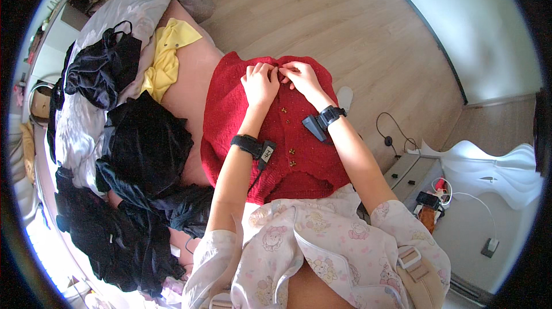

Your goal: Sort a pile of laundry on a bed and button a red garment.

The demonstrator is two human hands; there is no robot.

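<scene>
One head-worn fisheye view looks steeply down from close above. The bed (190,87) fills the frame's left and centre. Floor (345,15) curves across the upper right.

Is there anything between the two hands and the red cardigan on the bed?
Nothing visible is in the way. The left hand and the right hand both rest directly on the red cardigan, fingertips meeting near its top edge. The black clothes lie off to the left.

Black garments (144,142) lie heaped along the bed's left side, with a yellow top (164,61) beyond them. A grey pillow (144,1) rests near the wooden floor (322,15), and white cables (471,199) trail at right
</scene>
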